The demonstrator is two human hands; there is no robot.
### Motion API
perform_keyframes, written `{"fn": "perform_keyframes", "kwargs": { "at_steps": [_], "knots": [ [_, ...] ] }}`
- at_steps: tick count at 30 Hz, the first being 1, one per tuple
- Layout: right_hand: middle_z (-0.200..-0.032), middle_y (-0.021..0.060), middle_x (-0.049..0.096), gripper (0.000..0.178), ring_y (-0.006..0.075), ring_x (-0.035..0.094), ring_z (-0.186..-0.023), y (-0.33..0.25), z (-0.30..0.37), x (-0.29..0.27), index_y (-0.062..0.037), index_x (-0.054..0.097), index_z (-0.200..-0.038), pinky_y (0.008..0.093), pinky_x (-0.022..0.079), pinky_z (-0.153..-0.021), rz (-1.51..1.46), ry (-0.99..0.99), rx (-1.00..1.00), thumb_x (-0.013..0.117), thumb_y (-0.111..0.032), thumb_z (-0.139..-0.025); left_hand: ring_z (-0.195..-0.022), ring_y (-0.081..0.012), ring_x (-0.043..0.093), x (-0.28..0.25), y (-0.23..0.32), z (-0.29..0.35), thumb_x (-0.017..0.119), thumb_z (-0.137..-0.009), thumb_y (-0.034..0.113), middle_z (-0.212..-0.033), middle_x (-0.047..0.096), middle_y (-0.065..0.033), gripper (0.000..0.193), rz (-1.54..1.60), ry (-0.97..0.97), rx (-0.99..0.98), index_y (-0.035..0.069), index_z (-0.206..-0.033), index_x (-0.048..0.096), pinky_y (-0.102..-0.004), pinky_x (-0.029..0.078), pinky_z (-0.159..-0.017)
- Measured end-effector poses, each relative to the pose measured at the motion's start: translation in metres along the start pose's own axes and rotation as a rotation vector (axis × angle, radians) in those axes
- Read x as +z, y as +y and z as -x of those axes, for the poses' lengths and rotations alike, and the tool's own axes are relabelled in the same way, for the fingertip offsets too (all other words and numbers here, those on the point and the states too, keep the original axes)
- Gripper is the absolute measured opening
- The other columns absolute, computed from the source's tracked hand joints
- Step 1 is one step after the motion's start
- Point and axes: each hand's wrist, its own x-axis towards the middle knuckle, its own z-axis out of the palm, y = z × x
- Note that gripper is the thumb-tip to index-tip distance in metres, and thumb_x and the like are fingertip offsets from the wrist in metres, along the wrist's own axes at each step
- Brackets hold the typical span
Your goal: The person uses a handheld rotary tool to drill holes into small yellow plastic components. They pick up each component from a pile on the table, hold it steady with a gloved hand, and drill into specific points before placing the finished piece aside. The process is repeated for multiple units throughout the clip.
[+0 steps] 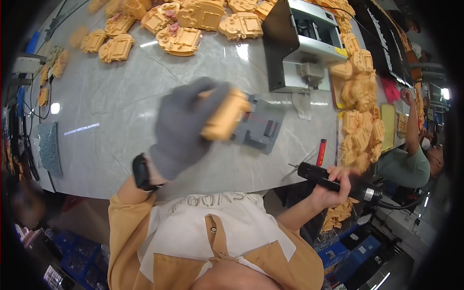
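Observation:
My left hand (181, 123), in a grey glove, is closed round an orange plastic housing (226, 115) held above the table; both are blurred by motion. Just right of it, partly covered by the housing, a dark grey fixture block (263, 124) lies on the marbled tabletop. Bare, my right hand (340, 183) grips a black electric screwdriver (319, 175) near the table's front edge. Its thin bit points left, and a cable runs from its rear end.
Orange housings (200, 17) crowd the far side, some with reddish parts. A black and silver machine (309, 53) stands far right, beside more housings (360, 137) heaped in trays. A red tool (321, 152) lies near the screwdriver. A grey mat (50, 147) is leftmost. Another person (406, 162) sits at right.

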Motion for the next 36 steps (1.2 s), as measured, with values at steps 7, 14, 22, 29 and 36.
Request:
{"fn": "perform_keyframes", "kwargs": {
  "at_steps": [7,14,22,29,36],
  "knots": [
    [-0.061,0.0024,0.039,0.038,0.0128,0.04,-0.05,-0.005,-0.002,0.006,-0.0038,0.041,-0.107,0.029,0.037,-0.06,-0.016,-0.072,-0.032,0.049,-0.008,-0.07,-0.107,-0.0321,0.043,0.056,0.051,-0.016,0.068,-0.065,0.039,-0.126,0.038,-0.0169,0.069,-0.227,-0.318,0.243,0.015,-0.123,0.043,-0.0425,0.034,-0.089],
    [-0.061,0.0022,0.039,0.039,0.0129,0.04,-0.05,0.003,0.004,-0.004,-0.0037,0.04,-0.108,0.0298,0.036,-0.06,-0.025,-0.023,0.029,0.049,-0.008,-0.07,-0.105,-0.0312,0.044,0.061,0.035,-0.027,0.072,-0.06,0.038,-0.122,0.041,-0.017,0.074,-0.064,-0.365,0.306,0.014,-0.123,0.043,-0.0426,0.035,-0.091],
    [-0.061,0.0021,0.039,0.039,0.0133,0.041,-0.05,-0.003,-0.015,0.011,-0.0048,0.041,-0.109,0.0304,0.036,-0.058,-0.068,-0.124,-0.132,0.048,-0.013,-0.071,-0.109,-0.0333,0.042,0.067,0.031,-0.035,0.073,-0.059,0.036,-0.122,0.041,-0.0141,0.072,-0.144,0.045,0.463,0.015,-0.122,0.046,-0.0457,0.035,-0.092],
    [-0.056,0.0075,0.046,0.037,0.016,0.045,-0.049,0.002,-0.091,0.096,-0.0007,0.043,-0.107,0.0324,0.041,-0.056,-0.115,-0.344,-0.461,0.048,-0.004,-0.071,-0.112,-0.0374,0.042,0.065,0.03,0.016,0.075,-0.058,0.032,-0.125,0.04,-0.0172,0.074,-0.014,-0.232,0.089,0.013,-0.123,0.045,-0.0443,0.039,-0.09],
    [-0.059,0.0076,0.051,0.031,0.0138,0.049,-0.045,0.04,-0.101,0.13,0.0044,0.044,-0.097,0.0257,0.043,-0.048,-0.082,-0.343,-0.42,0.055,0.009,-0.068,-0.11,-0.0426,0.042,0.055,0.009,0.06,0.079,-0.053,0.022,-0.127,0.034,-0.0297,0.087,0.38,-0.022,-0.159,0.004,-0.126,0.037,-0.0434,0.038,-0.091]
  ]
}}
